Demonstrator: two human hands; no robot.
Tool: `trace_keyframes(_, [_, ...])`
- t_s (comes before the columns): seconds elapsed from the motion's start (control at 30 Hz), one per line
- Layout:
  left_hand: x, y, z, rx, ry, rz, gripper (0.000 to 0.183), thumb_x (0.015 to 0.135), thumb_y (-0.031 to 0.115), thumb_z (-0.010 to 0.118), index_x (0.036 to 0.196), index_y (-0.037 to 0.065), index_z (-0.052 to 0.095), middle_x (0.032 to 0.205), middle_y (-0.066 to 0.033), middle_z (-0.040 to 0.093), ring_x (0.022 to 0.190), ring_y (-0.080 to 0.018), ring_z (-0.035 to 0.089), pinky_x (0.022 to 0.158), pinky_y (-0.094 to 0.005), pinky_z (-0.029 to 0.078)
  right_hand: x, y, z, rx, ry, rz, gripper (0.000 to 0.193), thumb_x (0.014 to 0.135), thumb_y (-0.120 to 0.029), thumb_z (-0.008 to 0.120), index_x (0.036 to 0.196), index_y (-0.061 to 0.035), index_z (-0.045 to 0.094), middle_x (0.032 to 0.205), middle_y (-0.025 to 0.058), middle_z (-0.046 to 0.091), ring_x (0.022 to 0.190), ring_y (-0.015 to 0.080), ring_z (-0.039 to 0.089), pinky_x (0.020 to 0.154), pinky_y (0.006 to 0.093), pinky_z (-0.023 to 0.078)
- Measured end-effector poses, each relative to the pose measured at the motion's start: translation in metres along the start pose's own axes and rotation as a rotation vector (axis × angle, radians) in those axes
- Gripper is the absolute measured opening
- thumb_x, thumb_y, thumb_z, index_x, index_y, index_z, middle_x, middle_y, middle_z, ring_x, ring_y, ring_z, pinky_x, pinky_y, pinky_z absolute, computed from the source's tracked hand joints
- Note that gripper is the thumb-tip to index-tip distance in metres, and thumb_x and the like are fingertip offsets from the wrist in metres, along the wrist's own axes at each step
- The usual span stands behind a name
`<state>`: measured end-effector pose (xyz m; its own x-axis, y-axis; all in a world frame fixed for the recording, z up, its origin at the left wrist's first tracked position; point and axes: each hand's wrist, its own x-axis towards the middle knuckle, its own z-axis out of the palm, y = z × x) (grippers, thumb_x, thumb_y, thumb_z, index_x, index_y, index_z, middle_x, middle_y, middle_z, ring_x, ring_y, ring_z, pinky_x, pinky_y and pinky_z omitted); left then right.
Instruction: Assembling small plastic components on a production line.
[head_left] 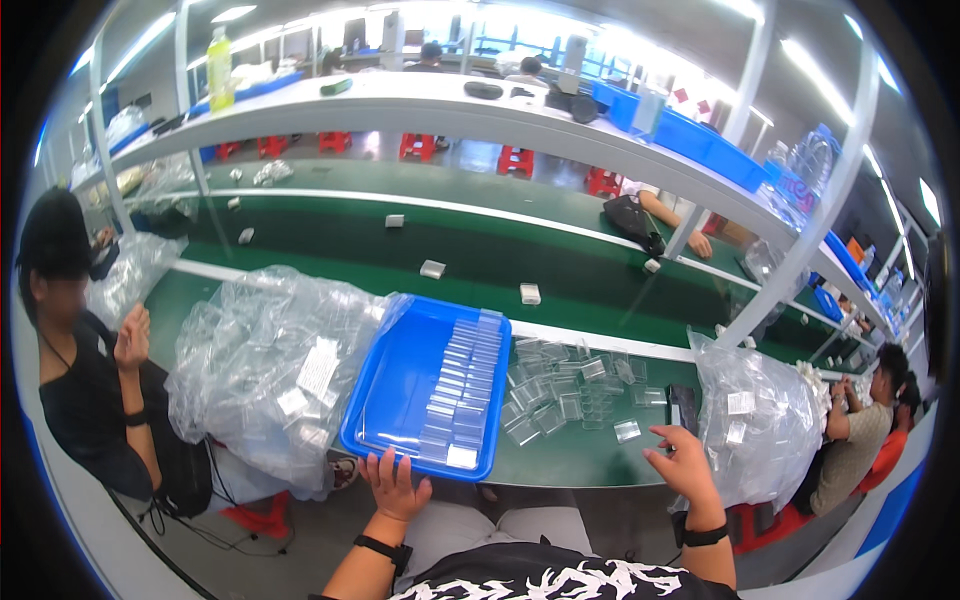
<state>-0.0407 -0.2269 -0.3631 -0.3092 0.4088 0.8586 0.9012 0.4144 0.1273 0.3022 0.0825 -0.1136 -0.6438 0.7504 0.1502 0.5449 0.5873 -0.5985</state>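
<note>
A blue tray [385, 385] lies on the green worktop in front of me, with a long row of clear plastic cases [452, 385] along its right side. A white-faced piece [462, 456] sits at the tray's near right corner. My left hand [394, 486] is at the tray's near edge, fingers spread, holding nothing. Right of the tray lies a loose pile of clear plastic cases [570, 392]. My right hand [684, 462] hovers by the worktop's front edge, fingers apart and nothing visible in them. Closest to it are a single clear case [627, 430] and a dark narrow object [682, 408].
Large clear plastic bags stand left [265, 360] and right [745, 420]. Beyond runs a green conveyor belt [360, 255] with small white pieces [530, 294]. A shelf [400, 105] spans overhead on posts. Seated people work at left [90, 380] and right [860, 425].
</note>
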Motion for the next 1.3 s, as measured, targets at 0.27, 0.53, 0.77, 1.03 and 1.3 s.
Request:
trace_keyframes(0.27, [0.014,0.007,-0.02,0.071,-0.11,-0.008,0.068,0.099,0.041,0.048,0.151,0.001,0.035,0.156,-0.0266,0.033,0.149,-0.0527,0.02,0.119,-0.0693,0.018,0.002,0.028,0.064,-0.158,0.289,-0.018,0.059,0.081,-0.027,0.083,0.134,-0.0057,0.064,0.124,0.0179,0.063,0.112,0.0363,0.061,0.09,0.0431,0.054])
trace_keyframes(0.53, [0.008,0.002,-0.016,0.116,-0.149,-0.109,0.073,0.102,0.05,0.043,0.155,0.001,0.029,0.16,-0.0265,0.029,0.149,-0.0547,0.018,0.119,-0.0688,0.017,0.008,0.041,0.078,-0.222,0.411,-0.131,0.039,0.081,-0.022,0.079,0.118,-0.0132,0.071,0.117,0.0064,0.066,0.094,0.0303,0.062,0.079,0.0415,0.055])
trace_keyframes(0.77, [0.052,0.049,-0.046,-0.064,-0.1,-0.133,0.083,0.101,0.063,0.039,0.153,-0.002,0.034,0.16,-0.0292,0.027,0.15,-0.0485,0.023,0.121,-0.0647,0.016,-0.002,0.053,0.072,-0.058,0.448,-0.176,0.038,0.085,-0.021,0.074,0.122,-0.0131,0.069,0.117,0.0066,0.066,0.087,0.0282,0.063,0.073,0.0399,0.056])
trace_keyframes(1.03, [0.116,0.087,-0.06,0.003,0.038,-0.05,0.072,0.097,0.054,0.049,0.139,-0.004,0.051,0.144,-0.032,0.045,0.13,-0.0494,0.045,0.109,-0.0605,0.034,0.0,0.055,0.07,0.043,0.314,-0.254,0.042,0.085,-0.02,0.074,0.125,-0.0134,0.068,0.119,0.0092,0.065,0.086,0.0303,0.062,0.073,0.0414,0.055])
trace_keyframes(1.3, [0.212,0.191,-0.031,-0.585,-0.442,0.339,0.025,0.079,0.017,0.074,0.098,0.002,0.072,0.099,-0.0132,0.071,0.088,-0.0307,0.068,0.085,-0.0459,0.056,0.004,0.06,0.07,0.049,0.337,-0.317,0.049,0.08,-0.014,0.076,0.128,-0.0098,0.066,0.119,0.0115,0.066,0.084,0.0303,0.065,0.072,0.0387,0.054])
